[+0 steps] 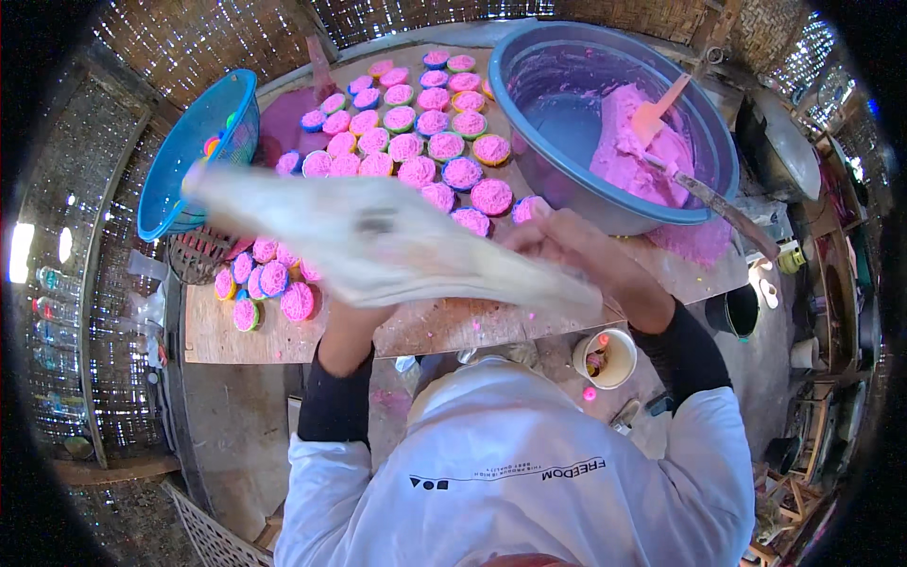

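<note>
Many small cups (416,142) of pink batter (blue bowl (567,85) alongside).

Basin (529,71) right of filled cups (416,142) on table (444,326); basket (179,161) left.

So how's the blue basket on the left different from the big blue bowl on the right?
The blue basket has perforated mesh walls and stands tipped on its side; the big blue bowl is solid-walled and sits upright. The basket shows only a few coloured cups; the bowl holds a mound of pink batter with a spatula. The bowl looks larger. Both are round, blue and on the wooden table.
</note>
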`<state>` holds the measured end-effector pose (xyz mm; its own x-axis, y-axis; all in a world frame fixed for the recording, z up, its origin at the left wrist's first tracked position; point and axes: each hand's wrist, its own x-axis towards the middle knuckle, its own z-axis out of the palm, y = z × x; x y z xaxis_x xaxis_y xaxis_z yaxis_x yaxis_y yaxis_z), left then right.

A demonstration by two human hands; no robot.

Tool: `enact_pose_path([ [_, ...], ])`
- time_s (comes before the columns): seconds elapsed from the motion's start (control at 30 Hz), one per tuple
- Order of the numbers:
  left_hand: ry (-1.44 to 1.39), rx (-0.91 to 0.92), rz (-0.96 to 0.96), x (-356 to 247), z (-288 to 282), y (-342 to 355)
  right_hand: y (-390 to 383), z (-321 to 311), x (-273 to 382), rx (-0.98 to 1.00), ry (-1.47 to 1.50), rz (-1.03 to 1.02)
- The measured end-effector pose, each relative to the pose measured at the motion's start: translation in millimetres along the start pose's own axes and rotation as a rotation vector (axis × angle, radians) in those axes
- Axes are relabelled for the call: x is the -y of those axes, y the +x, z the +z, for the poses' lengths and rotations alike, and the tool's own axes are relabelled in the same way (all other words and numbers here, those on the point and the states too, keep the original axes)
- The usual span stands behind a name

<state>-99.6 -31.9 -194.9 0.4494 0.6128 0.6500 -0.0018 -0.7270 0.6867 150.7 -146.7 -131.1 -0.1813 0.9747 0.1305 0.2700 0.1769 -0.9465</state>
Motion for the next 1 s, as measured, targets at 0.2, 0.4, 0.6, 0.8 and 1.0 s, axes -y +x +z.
enact_pose_path([
  [0.2, 0.064, -0.533, -0.235, -32, -39, -12, -31, 21, -73, -0.266, -0.936, -0.114],
  [0.4, 0.065, -0.547, -0.452, -52, -50, -15, -36, 29, -70, -0.184, -1.042, -0.158],
  [0.6, 0.603, -0.367, -0.197, 2, -49, -45, -1, 19, -42, -0.367, -0.800, -0.263],
  [0.8, 0.542, -0.437, -0.164, -15, -33, -25, 24, 46, -61, -0.122, -0.804, -0.108],
  [1.0, 0.424, -0.483, -0.180, -20, -43, -24, 27, 58, -85, -0.111, -0.931, -0.042],
])
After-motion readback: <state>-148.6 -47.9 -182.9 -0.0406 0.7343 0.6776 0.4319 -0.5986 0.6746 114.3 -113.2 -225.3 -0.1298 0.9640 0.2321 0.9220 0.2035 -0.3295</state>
